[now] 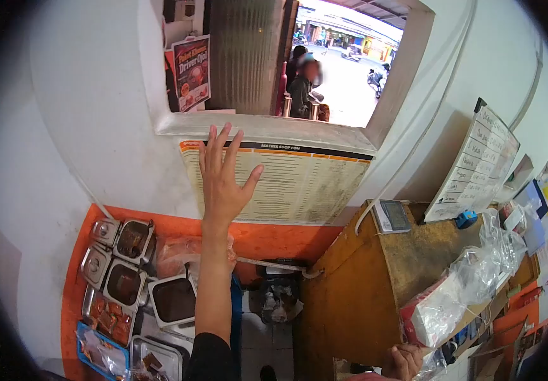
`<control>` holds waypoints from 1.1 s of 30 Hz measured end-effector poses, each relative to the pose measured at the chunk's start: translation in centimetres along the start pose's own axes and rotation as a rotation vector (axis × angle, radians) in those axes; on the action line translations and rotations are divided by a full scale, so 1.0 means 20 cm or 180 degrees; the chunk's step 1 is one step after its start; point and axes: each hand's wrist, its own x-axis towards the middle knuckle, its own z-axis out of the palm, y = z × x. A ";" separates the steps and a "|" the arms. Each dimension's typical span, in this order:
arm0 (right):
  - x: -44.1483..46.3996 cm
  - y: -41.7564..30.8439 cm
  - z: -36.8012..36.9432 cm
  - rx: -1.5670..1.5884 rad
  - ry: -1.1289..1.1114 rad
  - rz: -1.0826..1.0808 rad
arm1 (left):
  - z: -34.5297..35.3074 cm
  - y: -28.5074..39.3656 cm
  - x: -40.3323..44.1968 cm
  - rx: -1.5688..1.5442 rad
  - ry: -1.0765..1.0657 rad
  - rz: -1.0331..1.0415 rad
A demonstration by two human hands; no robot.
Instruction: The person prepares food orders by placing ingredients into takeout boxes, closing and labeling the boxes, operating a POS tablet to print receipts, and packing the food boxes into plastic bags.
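Observation:
My left hand (226,184) is raised in the middle of the view, its back toward me. Its fingers are spread apart and nothing is in them. The fingertips overlap the window ledge (274,125) and the left part of a printed poster (286,184); I cannot tell if they touch the wall. My right hand (405,362) is low on the right, fingers curled, beside the lower end of a red and white pack (423,320) in clear plastic. What its fingers hold, if anything, is hidden.
Metal food pans (124,282) with dark and reddish food stand at lower left, beside a blue tray (99,359). A wooden counter (344,286) carries a small grey device (392,216) and a whiteboard (477,162). Beyond the window, a person (300,89) sits outside.

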 end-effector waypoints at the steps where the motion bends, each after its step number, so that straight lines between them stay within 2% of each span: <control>1: 0.00 0.00 -0.01 -0.0103 -0.0034 0.0017 | 0.04 -0.02 0.03 0.0354 -0.0148 0.0156; 6: -0.01 -0.02 0.00 -0.0128 -0.0032 0.0283 | 0.19 -0.10 0.01 0.0490 -0.0125 0.0086; 11: -0.02 -0.03 -0.03 -0.0272 -0.0351 0.0458 | 0.21 -0.05 0.01 0.0457 0.0029 -0.0128; 17: -0.10 -0.02 -0.01 -0.0301 -0.0228 0.0645 | 0.22 0.00 0.00 0.0498 0.0015 -0.0248; 19: -0.10 -0.02 -0.02 -0.0371 -0.0210 0.0689 | 0.20 0.04 0.00 0.0764 -0.0184 -0.0521; 22: -0.08 -0.02 0.00 -0.0370 -0.0124 0.0695 | 0.13 0.14 -0.04 0.0783 -0.0388 -0.0558; 24: -0.08 -0.01 -0.01 -0.0324 -0.0035 0.0639 | 0.05 0.25 -0.22 -0.0042 -0.0684 -0.0679; 26: -0.08 -0.01 -0.01 -0.0030 -0.0034 0.0611 | -0.11 0.48 -0.52 -0.0506 -0.1074 -0.0832; 27: -0.09 -0.02 -0.02 -0.0057 0.0011 0.0608 | -0.26 0.67 -0.66 -0.0651 -0.1462 -0.1297; 28: -0.09 -0.03 -0.04 0.0369 -0.0170 0.0523 | -0.33 0.80 -0.87 -0.0828 -0.1494 -0.1437; 30: -0.10 -0.08 -0.13 0.1062 -0.0552 0.0339 | -0.45 0.88 -1.53 -0.1184 -0.2856 -0.2245; 31: -0.12 -0.13 -0.22 0.1356 -0.0772 0.0269 | -0.49 0.82 -2.07 -0.1844 -0.3268 -0.1732; 32: -0.16 -0.16 -0.31 0.1355 -0.0765 0.0291 | -0.62 0.90 -2.40 -0.1902 -0.4760 -0.2721; 33: -0.21 -0.19 -0.40 0.1794 -0.1140 0.0269 | -0.76 0.98 -2.68 -0.2497 -0.5480 -0.2275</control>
